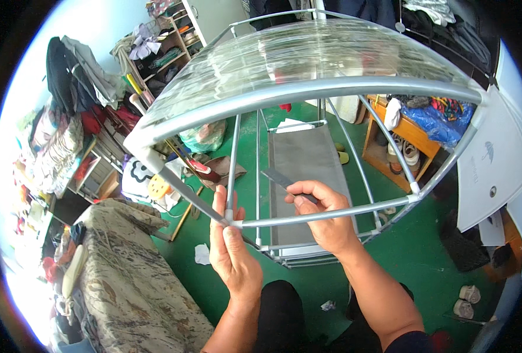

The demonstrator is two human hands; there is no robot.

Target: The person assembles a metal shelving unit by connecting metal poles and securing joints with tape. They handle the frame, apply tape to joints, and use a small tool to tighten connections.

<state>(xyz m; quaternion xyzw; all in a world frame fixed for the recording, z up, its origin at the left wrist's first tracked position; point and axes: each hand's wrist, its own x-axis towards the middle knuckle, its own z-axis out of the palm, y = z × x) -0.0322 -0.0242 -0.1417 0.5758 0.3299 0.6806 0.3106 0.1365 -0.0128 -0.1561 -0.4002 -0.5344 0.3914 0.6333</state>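
Note:
In front of me stands a frame of silvery metal tubes (pixel 284 97), with clear plastic film (pixel 308 50) stretched across its upper part. My left hand (pixel 235 259) is at the near left, its fingers and thumb closed around the joint (pixel 230 219) where an upright tube meets the crossbar. To its right, my right hand (pixel 325 215) pinches a flat, dark grey blade-like strip (pixel 277 177) between thumb and fingers. The strip points up and left, its tip apart from the tubes. Its other end is hidden in my hand, which is over the crossbar (pixel 272 222).
Inside the frame's base lies a grey panel (pixel 302 165). A camouflage-patterned cover (pixel 131 276) drapes something at the left. At the right are an orange wooden cabinet (pixel 414 138) with shoes and white boards (pixel 484 170). White paper (pixel 202 254) lies on the green floor (pixel 237 294).

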